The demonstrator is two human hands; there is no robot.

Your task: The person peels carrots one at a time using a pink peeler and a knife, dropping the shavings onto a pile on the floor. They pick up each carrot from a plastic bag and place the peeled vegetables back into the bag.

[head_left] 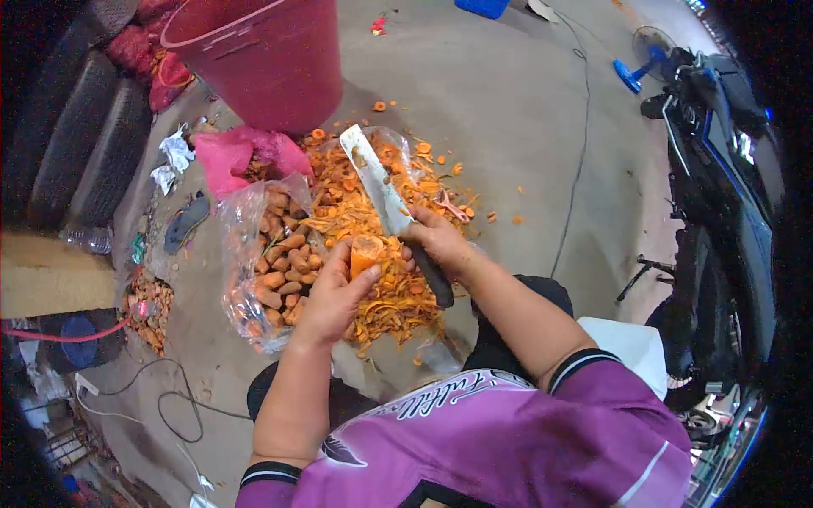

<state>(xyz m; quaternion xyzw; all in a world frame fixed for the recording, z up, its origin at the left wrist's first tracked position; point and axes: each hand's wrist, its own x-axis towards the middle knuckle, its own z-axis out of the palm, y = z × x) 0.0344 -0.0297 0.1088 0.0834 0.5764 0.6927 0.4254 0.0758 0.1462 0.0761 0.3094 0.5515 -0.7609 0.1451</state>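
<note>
My left hand [337, 292] is closed around a thick orange carrot [366, 252], its cut end facing up. In my right hand [442, 243] is a large kitchen knife [373, 176] with a broad, smeared blade. Its dark handle sticks out below my fist, and the blade points up and away to the left, apart from the carrot. Beneath both hands spreads a heap of orange peelings [389, 317] and cut carrot ends. Left of the heap, a clear plastic bag [241, 279] lies open with several unpeeled carrots [292, 267] in it. A pink peeler [451, 206] rests on the heap's right edge.
A tall red bin [279, 76] stands behind the heap, beside a pink sack [246, 157]. A sandal [186, 222] lies at the left. A motorbike [720, 186] and a blue fan [639, 68] stand at the right. A cable [583, 127] crosses the floor.
</note>
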